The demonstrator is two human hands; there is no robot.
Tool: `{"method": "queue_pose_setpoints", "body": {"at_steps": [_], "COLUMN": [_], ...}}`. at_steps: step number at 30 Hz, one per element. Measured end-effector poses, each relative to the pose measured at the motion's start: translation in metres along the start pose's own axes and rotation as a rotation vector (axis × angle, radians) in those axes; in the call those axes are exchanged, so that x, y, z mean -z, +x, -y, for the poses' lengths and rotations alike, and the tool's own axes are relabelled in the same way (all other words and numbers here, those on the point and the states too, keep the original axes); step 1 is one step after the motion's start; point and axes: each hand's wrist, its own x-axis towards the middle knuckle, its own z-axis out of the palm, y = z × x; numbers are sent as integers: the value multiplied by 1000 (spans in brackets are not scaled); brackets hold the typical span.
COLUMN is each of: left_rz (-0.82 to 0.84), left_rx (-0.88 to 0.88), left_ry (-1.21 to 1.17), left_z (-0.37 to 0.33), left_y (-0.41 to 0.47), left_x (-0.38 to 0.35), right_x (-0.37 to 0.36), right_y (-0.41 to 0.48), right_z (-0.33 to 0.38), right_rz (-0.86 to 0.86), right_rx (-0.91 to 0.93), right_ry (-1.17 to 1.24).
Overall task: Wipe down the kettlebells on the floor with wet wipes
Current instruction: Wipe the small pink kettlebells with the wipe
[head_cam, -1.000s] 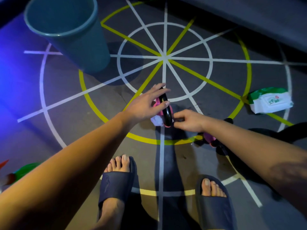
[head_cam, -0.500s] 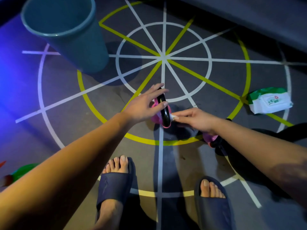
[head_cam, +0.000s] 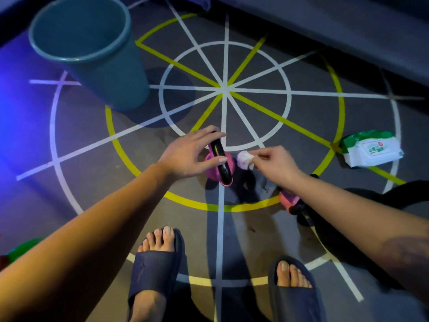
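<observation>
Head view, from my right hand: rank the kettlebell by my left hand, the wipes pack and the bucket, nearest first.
1. Kettlebell, just left of the right hand.
2. Wipes pack, off to the right.
3. Bucket, far upper left.

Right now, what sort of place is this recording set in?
Probably a gym or fitness studio: a white-and-yellow wheel pattern marked on the floor, a pink kettlebell with a black handle, and a second kettlebell to its right.

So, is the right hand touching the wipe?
Touching. The head view shows the right hand pinching the crumpled wipe between its fingertips.
</observation>
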Motion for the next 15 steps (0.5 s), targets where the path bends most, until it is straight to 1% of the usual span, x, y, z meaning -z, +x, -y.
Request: {"method": "queue_pose_setpoints", "body": {"at_steps": [1,3,5,7,10,12,15], "left_rz": [-12,-62,-150,-204,-194,-169,-135], "left_rx": [12,90,202,334,450,465,488], "left_ry": [37,81,131,153,169,151,80], "left_z": [-1,-5,-15,-28,-41,-42,-41], "left_y": [0,2,5,9,16,20,22], "left_x": [0,-6,-15,-23,-28,-25,-23], "right_x": [-1,-4,-4,-3,2,6,11], "right_y": [-4,-9,-8,-1,6,6,-2], "right_z": [-4,-9,-11,-11,-12,-12,-11], "right_rz": [0,-28,-69,-88,-101,-104,-41], "right_rx": [30,63,59,42,54,126,200], "right_ry": [1,70,146,221,246,202,111]}}
